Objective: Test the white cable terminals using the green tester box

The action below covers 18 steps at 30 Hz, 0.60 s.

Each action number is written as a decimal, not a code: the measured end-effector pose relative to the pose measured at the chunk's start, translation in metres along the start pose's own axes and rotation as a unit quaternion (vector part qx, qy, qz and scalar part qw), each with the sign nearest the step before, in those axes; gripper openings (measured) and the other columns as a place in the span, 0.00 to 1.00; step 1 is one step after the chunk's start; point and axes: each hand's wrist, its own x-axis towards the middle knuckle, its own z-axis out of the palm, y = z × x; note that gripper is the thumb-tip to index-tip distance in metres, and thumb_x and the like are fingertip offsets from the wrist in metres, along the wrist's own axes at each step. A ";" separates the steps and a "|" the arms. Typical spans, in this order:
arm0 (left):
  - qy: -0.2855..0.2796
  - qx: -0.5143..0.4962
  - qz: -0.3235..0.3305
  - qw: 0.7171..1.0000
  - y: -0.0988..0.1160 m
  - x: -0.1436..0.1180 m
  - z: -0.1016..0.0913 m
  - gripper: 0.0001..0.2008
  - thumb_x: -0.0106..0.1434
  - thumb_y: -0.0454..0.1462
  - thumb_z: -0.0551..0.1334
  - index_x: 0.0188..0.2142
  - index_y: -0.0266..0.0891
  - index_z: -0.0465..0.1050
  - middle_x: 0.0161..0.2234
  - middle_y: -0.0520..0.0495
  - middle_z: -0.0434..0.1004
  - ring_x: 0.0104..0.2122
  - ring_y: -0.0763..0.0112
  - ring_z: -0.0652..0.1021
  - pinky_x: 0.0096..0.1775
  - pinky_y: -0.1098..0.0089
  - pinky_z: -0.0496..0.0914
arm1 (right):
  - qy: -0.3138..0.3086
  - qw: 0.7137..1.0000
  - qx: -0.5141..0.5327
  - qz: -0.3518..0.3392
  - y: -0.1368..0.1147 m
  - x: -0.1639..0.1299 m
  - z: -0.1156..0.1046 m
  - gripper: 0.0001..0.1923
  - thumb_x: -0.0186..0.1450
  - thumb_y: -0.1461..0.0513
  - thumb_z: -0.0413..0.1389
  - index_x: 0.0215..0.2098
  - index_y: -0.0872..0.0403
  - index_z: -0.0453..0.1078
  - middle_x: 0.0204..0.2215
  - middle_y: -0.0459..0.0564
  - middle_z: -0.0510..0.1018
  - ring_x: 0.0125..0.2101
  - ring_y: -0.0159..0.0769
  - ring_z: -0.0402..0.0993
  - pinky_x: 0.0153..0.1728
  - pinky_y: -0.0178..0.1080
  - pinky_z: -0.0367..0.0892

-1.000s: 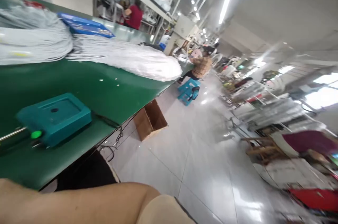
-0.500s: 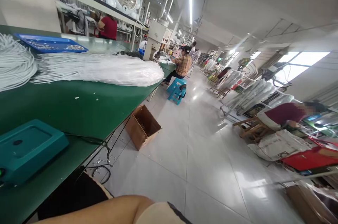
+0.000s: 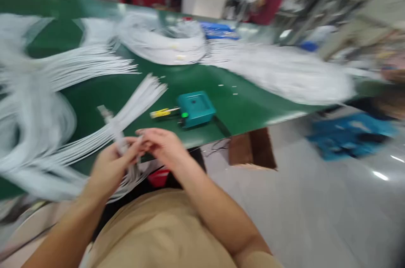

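Observation:
My left hand is closed around a few white cables, whose ends poke up past the thumb while the rest hang below the palm. Close against it, my right hand has its fingertips pinched by the left thumb; what lies between them is small, pale and blurred. Behind the hands, a fanned bundle of white cables lies on the green table. A teal device with a green knob sits beyond my right hand, and a screwdriver with a yellow handle points at it.
Large coils of white cable cover the table's left; a long white bundle stretches right. At the back is a blue tray. A cardboard box and blue stool stand on the floor. A person in red is beyond.
My view has swung left from the aisle to the table. Both hands are now in view, holding white cable and meeting; earlier only a forearm showed.

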 end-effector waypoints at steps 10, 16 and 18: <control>0.015 -0.149 0.002 0.989 -0.007 0.016 0.003 0.14 0.55 0.45 0.67 0.32 0.36 0.73 0.26 0.50 0.74 0.24 0.78 0.70 0.25 0.76 0.61 | 0.093 0.972 -0.205 -0.062 -0.015 0.017 -0.017 0.08 0.55 0.56 0.62 0.30 0.53 0.77 0.23 0.43 0.71 0.22 0.25 0.61 0.26 0.33 0.61; 0.009 -0.144 0.001 0.990 -0.007 0.022 0.001 0.14 0.56 0.45 0.67 0.33 0.35 0.73 0.26 0.50 0.74 0.23 0.79 0.69 0.25 0.77 0.62 | 0.028 0.955 -0.285 -0.078 -0.019 0.021 -0.013 0.12 0.58 0.53 0.59 0.33 0.52 0.77 0.29 0.44 0.75 0.29 0.28 0.67 0.34 0.34 0.64; 0.014 -0.164 -0.003 0.986 -0.008 0.023 0.001 0.14 0.56 0.43 0.67 0.36 0.36 0.71 0.26 0.51 0.73 0.23 0.80 0.70 0.24 0.78 0.62 | 0.034 0.947 -0.308 -0.086 -0.016 0.022 -0.014 0.08 0.56 0.56 0.61 0.30 0.53 0.75 0.29 0.45 0.77 0.30 0.29 0.69 0.37 0.35 0.64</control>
